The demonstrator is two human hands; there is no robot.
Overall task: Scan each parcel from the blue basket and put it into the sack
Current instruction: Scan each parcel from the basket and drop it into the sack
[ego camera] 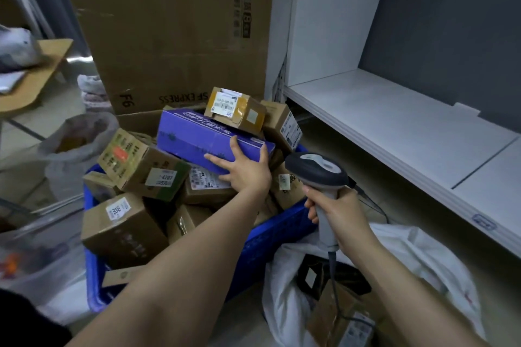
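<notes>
The blue basket (277,236) stands on the floor in the middle, heaped with several cardboard parcels. On top of the heap lies a purple box (194,138). My left hand (244,170) grips the near right end of that purple box, thumb on its top and fingers spread on its side. A small taped brown parcel (235,108) rests on the purple box's far end. My right hand (338,213) holds the grey barcode scanner (317,170) by its handle, its head level with the basket's right side. The white sack (417,256) lies open at the lower right with parcels inside.
A tall cardboard carton (174,25) stands behind the basket. White shelving (394,121) runs along the right. A woven sack (76,146) sits on the floor at the left, with a low wooden table (36,82) beyond it. The scanner's cable (334,282) hangs into the white sack.
</notes>
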